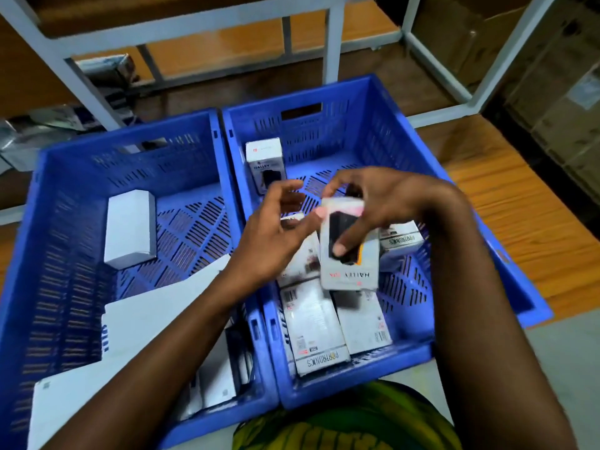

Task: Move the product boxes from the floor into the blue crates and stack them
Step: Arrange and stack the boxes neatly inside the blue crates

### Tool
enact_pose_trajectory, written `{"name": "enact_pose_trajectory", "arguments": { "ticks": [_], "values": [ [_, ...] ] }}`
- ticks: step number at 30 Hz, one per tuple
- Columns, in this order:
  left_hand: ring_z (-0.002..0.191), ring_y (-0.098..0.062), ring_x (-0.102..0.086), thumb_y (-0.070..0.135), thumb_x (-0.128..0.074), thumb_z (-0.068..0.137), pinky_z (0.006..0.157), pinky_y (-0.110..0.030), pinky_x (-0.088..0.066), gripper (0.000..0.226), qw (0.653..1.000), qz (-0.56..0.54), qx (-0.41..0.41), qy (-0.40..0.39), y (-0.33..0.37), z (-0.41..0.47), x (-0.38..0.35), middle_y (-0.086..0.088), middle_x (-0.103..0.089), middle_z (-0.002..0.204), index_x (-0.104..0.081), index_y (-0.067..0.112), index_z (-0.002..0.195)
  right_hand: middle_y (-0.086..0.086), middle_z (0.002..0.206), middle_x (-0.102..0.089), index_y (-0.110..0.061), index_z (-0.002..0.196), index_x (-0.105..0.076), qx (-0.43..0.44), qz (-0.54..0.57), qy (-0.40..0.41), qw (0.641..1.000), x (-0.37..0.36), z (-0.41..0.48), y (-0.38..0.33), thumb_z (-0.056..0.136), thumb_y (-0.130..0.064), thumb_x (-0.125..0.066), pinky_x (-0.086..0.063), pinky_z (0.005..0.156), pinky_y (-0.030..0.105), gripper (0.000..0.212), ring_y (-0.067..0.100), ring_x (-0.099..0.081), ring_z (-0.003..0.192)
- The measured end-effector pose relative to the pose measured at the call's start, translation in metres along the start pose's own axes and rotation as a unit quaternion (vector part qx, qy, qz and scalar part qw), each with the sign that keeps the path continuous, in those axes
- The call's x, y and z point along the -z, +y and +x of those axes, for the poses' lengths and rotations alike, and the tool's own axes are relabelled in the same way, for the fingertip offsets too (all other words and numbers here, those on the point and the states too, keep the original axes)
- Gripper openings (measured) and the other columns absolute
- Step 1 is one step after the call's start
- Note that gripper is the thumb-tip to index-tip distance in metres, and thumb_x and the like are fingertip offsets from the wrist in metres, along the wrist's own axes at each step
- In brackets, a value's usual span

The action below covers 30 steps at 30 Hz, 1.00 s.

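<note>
My green-and-yellow clothing (350,423) is showing at the bottom edge, with both bare forearms reaching out over it. My right hand (376,206) is gripping a white product box (349,267) from above, thumb pressing on its printed face and fingers curling over its top end. It is holding the box tilted above the right blue crate (406,125). My left hand (269,241) is hovering just beside it, fingers loosely curled and holding nothing. Its thumb tip is lying at the box's corner, and I cannot tell whether it is touching.

Under the held box, flat boxes (311,329) are lying side by side at the crate's near end. An upright box (264,164) is standing near the far left corner. The left blue crate (65,222) is touching the right one and holding a plain white box (130,228) and larger white cartons (156,319).

Both crates are sitting on a wood-grain floor (519,206). A white metal rack (334,43) is standing behind them, and brown cardboard cartons (552,92) are piling up on the right.
</note>
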State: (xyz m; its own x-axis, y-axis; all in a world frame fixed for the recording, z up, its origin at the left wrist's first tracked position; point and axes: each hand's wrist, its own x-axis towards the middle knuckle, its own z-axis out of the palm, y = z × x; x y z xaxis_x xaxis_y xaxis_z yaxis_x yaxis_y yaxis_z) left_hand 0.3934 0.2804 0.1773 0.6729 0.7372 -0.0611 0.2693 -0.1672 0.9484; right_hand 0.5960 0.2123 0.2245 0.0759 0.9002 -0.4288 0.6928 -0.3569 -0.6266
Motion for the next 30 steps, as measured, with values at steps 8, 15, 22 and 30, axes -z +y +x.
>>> {"name": "enact_pose_trajectory", "arguments": {
  "ticks": [8, 15, 22, 30],
  "values": [
    [0.113, -0.044, -0.067, 0.024, -0.077, 0.085, 0.078, -0.054, -0.061, 0.063, 0.923, -0.379, 0.066, 0.018, 0.016, 0.005, -0.002, -0.022, -0.068, 0.127, -0.053, 0.0, 0.137, -0.008, 0.096, -0.066, -0.017, 0.113, -0.054, 0.1, 0.332, 0.086, 0.934, -0.005, -0.002, -0.008, 0.069, -0.037, -0.088, -0.059, 0.079, 0.036, 0.059, 0.011, -0.07, 0.093],
    [0.111, -0.01, -0.066, 0.045, -0.093, 0.063, 0.094, -0.031, -0.054, 0.073, 0.985, 0.008, -0.076, 0.154, 0.005, 0.02, 0.025, 0.0, -0.067, 0.12, -0.066, 0.031, 0.129, -0.004, 0.121, -0.061, -0.038, 0.14, -0.045, 0.057, 0.19, 0.092, 0.976, -0.007, 0.008, 0.001, 0.063, -0.035, -0.096, -0.06, 0.092, 0.041, 0.092, 0.017, -0.067, 0.108],
    [0.093, -0.011, -0.07, 0.01, -0.092, 0.067, 0.086, -0.026, -0.058, 0.093, 0.998, -0.011, -0.011, 0.056, 0.043, 0.08, 0.033, -0.003, -0.07, 0.113, -0.047, 0.017, 0.148, 0.001, 0.117, -0.071, -0.027, 0.141, -0.052, 0.139, 0.172, 0.129, 0.967, 0.027, 0.049, -0.001, 0.066, -0.022, -0.096, -0.063, 0.083, 0.041, 0.087, 0.017, -0.072, 0.104],
    [0.093, -0.019, -0.071, -0.014, -0.061, 0.089, 0.078, -0.037, -0.061, 0.044, 0.985, -0.07, -0.02, 0.157, 0.042, 0.132, 0.025, -0.009, -0.074, 0.103, -0.066, 0.006, 0.127, 0.001, 0.127, -0.064, -0.034, 0.139, -0.051, 0.182, 0.157, 0.315, 0.918, 0.051, 0.087, 0.023, 0.081, -0.013, -0.086, -0.065, 0.065, 0.044, 0.071, 0.02, -0.071, 0.103]
  ]
}}
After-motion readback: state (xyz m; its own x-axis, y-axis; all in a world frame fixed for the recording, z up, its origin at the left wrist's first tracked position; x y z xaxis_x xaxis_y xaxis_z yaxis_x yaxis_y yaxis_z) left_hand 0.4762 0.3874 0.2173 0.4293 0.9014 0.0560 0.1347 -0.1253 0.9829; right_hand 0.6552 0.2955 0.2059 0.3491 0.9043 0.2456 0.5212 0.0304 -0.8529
